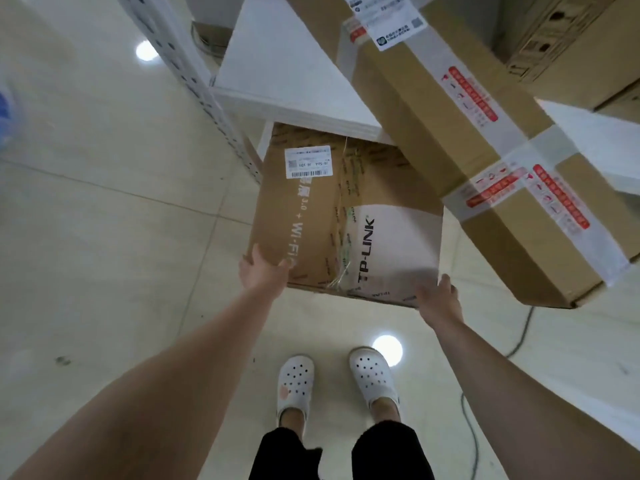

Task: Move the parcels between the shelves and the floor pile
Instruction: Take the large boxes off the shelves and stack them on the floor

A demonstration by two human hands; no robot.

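A brown cardboard parcel (329, 216) with a white TP-LINK panel and a barcode label sticks out from the low level of the white shelf (277, 81), its far end under the shelf board. My left hand (263, 270) grips its near left corner, thumb on top. My right hand (438, 296) grips its near right corner, fingers curled under the edge. A long taped parcel (460, 133) with red labels lies on the shelf above and overhangs towards me on the right.
A perforated white shelf upright (194, 81) slants down the left. More cartons (571, 46) stand at the top right. A grey cable (519, 337) runs over the tiled floor on the right. My feet in white clogs (336, 379) stand just before the parcel.
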